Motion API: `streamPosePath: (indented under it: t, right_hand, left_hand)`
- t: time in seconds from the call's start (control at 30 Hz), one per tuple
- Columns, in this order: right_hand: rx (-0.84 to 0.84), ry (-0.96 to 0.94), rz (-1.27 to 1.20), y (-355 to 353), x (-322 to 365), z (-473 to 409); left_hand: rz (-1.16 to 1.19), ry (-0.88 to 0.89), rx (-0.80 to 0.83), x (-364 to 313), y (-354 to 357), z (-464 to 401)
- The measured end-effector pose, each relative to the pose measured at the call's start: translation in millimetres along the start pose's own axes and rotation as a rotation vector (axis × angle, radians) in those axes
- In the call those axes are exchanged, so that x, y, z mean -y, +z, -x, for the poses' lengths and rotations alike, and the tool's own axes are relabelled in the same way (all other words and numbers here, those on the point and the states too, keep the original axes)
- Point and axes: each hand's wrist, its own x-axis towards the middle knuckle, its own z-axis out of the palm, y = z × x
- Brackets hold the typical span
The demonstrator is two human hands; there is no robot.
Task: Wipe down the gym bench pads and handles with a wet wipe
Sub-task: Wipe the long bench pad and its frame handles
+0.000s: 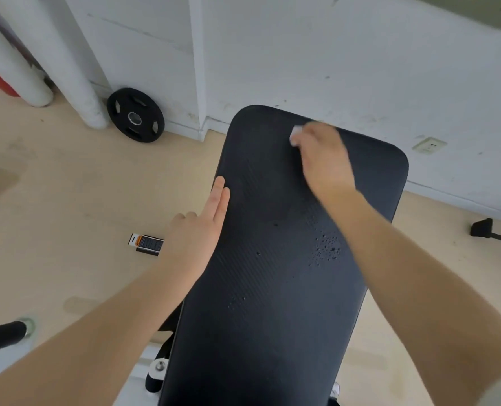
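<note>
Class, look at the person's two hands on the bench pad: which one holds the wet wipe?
The right hand, near the pad's far end, grips the white wet wipe. The left hand lies flat and empty on the pad's left edge.

Weight plate (135, 114) left of bench pad (272, 259)

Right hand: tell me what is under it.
A white wet wipe sticks out past the fingertips of the right hand, pressed on the black bench pad near its far end. The rest of the wipe is covered by the hand.

Soft even daylight, wide-angle bending at edges, motion-blurred right hand (321, 153).
</note>
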Motion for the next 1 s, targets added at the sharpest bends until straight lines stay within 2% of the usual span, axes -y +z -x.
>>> streamPosePath:
  t: [0.03,0.13,0.23,0.3,0.37,0.43,0.47,0.53,0.57,0.63,0.7,0.77,0.83,0.87,0.97,1.0]
  right_hand:
    - [-0.033,0.035,-0.014,0,-3,-13]
    - [-0.066,-0.045,0.048,10,-4,-8]
    - [-0.044,-0.246,0.078,25,-5,47]
    - [0.053,-0.377,0.11,31,-13,92]
    - [0.242,-0.426,0.12,25,-13,120]
    - [0.32,-0.302,0.036,14,-10,114]
    - [0.271,-0.242,0.006,9,-7,100]
    - [0.018,-0.105,-0.065,-1,-9,59]
    - [-0.083,-0.012,-0.107,-9,-10,37]
    - [-0.124,0.043,-0.004,-14,-18,3]
    - [-0.106,0.002,0.004,-10,-21,-4]
    - [-0.165,-0.142,0.06,0,-20,13]
    - [-0.118,-0.273,0.068,9,-17,53]
    - [-0.042,-0.323,0.04,14,-18,76]
    - [0.356,-0.289,0.065,10,-19,127]
    - [0.33,-0.323,0.056,8,-24,132]
  left_hand:
    - [0.021,-0.01,-0.009,-1,1,1]
    - [0.031,-0.01,-0.036,-6,7,4]
    - [0.034,-0.054,-0.133,-5,16,2]
    - [0.055,-0.033,-0.293,-3,21,2]
    - [0.037,0.007,-0.266,-4,20,3]
    - [0.093,0.017,-0.145,-9,11,1]
    - [0.153,-0.004,-0.065,-13,4,-1]
    - [0.266,-0.029,0.005,-20,2,-5]
    - [0.293,-0.041,-0.003,-23,3,-6]
    - [0.263,-0.061,-0.053,-27,11,-6]
    - [0.243,-0.081,-0.092,-31,17,-6]
    - [0.257,-0.098,-0.088,-33,18,-9]
    - [0.267,-0.109,-0.082,-35,16,-11]
    - [0.268,-0.111,-0.088,-36,16,-12]
    - [0.295,-0.123,-0.1,-39,18,-11]
    - [0.304,-0.131,-0.114,-41,19,-11]
